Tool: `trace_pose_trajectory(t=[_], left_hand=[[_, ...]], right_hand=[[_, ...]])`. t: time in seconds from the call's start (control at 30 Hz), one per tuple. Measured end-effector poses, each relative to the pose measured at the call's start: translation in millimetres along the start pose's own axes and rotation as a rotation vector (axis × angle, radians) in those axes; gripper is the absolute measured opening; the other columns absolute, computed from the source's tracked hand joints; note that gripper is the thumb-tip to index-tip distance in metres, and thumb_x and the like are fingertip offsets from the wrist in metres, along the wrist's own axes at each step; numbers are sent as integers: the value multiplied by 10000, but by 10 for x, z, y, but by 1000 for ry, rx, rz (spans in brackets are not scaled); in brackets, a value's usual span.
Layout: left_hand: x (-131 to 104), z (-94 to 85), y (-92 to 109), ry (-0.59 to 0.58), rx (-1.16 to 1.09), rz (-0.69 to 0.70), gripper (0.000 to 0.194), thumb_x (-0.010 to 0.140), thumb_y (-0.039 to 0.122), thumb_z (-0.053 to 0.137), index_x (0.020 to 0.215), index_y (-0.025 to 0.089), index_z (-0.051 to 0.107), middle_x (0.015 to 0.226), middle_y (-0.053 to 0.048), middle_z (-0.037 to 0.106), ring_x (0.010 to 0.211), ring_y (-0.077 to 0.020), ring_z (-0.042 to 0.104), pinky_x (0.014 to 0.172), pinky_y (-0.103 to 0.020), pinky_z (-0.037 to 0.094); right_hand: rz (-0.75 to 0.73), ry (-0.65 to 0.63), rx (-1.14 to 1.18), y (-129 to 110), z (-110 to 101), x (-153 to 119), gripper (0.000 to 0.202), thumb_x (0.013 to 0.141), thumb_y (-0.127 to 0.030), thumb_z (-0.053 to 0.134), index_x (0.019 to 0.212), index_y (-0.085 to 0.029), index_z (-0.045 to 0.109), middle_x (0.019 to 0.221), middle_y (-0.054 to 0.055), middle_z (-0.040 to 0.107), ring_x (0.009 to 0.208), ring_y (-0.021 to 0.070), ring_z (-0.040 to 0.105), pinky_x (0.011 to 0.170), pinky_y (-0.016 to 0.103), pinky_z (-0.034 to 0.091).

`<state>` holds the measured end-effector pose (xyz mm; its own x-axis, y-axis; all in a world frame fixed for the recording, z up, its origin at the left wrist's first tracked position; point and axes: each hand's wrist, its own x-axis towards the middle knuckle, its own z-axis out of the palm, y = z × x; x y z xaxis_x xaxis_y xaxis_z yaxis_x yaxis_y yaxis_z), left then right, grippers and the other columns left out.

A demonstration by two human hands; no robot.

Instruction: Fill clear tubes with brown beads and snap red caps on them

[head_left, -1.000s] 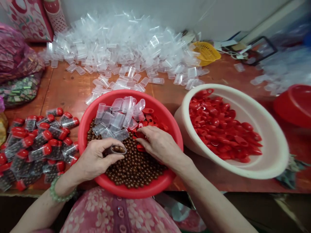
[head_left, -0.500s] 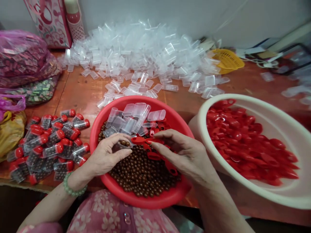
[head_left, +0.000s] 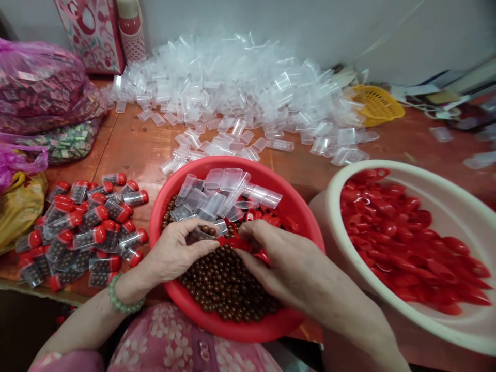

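Note:
My left hand (head_left: 176, 250), with a green bead bracelet (head_left: 121, 294) at its wrist, is closed around a clear plastic case (head_left: 196, 236) that has brown beads (head_left: 207, 229) in it. Fingers of my right hand (head_left: 277, 253) are closed on a red plastic cap (head_left: 236, 242) right by the case's mouth; contact there is partly hidden. Both hands are over a red basin (head_left: 201, 323). Loose brown beads (head_left: 228, 289) fill its near part. Clear empty cases (head_left: 213, 204) and more red caps lie at its far side.
Filled cases with red caps (head_left: 89, 236) lie piled at left, near purple bags (head_left: 42, 85). A large heap of clear cases (head_left: 240, 88) spreads along the wall, beside a yellow basket (head_left: 382, 103). At right a cream basin (head_left: 445, 194) holds many red caps (head_left: 411, 243).
My right hand has moved in towards my left, bringing the red cap close to the case's mouth. The view has shifted slightly, and a clear case in the basin lies more exposed.

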<state>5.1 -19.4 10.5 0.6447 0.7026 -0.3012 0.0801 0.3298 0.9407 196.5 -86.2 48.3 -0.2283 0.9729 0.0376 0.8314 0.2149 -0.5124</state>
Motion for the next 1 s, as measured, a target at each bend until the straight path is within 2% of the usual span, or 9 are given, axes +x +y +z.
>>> trace_pose_trajectory(t=[0.1, 0.23, 0.3, 0.4, 0.5, 0.6, 0.73, 0.8, 1.0], left_hand=[[-7, 8, -15, -11, -23, -5, 270, 807, 326, 650, 1002, 140, 643, 887, -36, 683, 865, -173, 631, 824, -291, 472], [-12, 9, -27, 9, -39, 12, 253, 813, 338, 639, 971, 142, 612, 865, -26, 655, 809, -150, 603, 778, -271, 460], [-7, 2, -33, 33, -72, 22, 246, 816, 322, 632, 975, 140, 588, 866, -24, 640, 813, -145, 592, 787, -270, 455], [5, -14, -48, 44, -138, 36, 254, 819, 308, 634, 993, 135, 566, 900, -32, 627, 865, -148, 583, 836, -278, 453], [13, -30, -69, 33, -200, 42, 255, 819, 302, 651, 992, 135, 568, 939, -38, 626, 905, -139, 568, 867, -270, 444], [18, -34, -83, -6, -298, 35, 277, 813, 323, 682, 996, 144, 574, 950, -31, 633, 910, -125, 571, 885, -260, 443], [20, -28, -68, -73, -435, -23, 369, 782, 387, 728, 1019, 149, 577, 1046, -58, 645, 986, -151, 605, 946, -303, 455], [20, -28, -55, -107, -433, -61, 397, 775, 398, 735, 1036, 142, 580, 1087, -82, 643, 1033, -177, 609, 944, -321, 466], [43, -28, -46, -117, -352, -63, 298, 799, 323, 702, 991, 133, 577, 919, -50, 639, 830, -138, 621, 831, -306, 487]], right_hand=[[-73, 44, -57, -62, 72, 96, 82, 885, -141, 538, 910, -216, 515, 821, 25, 662, 726, 165, 650, 640, 272, 504], [-192, 182, -19, -26, 192, 215, 40, 902, -163, 569, 899, -199, 555, 743, 14, 677, 649, 137, 643, 612, 243, 520], [-278, 253, -24, 17, 272, 232, 25, 904, -172, 585, 917, -191, 593, 786, 36, 720, 684, 144, 670, 648, 257, 544], [-390, 379, -95, 83, 420, 196, 158, 887, -125, 601, 1035, -174, 628, 944, 95, 759, 788, 173, 711, 701, 294, 574], [-449, 424, -170, 133, 521, 138, 320, 855, -35, 577, 1152, -146, 618, 1055, 149, 740, 881, 216, 716, 740, 337, 591], [-361, 380, -64, 168, 486, 115, 339, 860, -42, 566, 1166, -172, 628, 1028, 122, 731, 884, 198, 709, 747, 315, 598], [-74, 355, 286, 219, 291, 163, 263, 882, -151, 596, 1123, -239, 654, 943, 44, 715, 832, 165, 696, 739, 287, 591], [3, 374, 393, 231, 207, 224, 251, 885, -170, 595, 1109, -257, 668, 948, 32, 715, 835, 169, 693, 738, 298, 587], [-159, 304, 462, 139, 167, 448, 267, 873, -137, 596, 1087, -260, 695, 930, 31, 726, 868, 175, 689, 780, 322, 577]])
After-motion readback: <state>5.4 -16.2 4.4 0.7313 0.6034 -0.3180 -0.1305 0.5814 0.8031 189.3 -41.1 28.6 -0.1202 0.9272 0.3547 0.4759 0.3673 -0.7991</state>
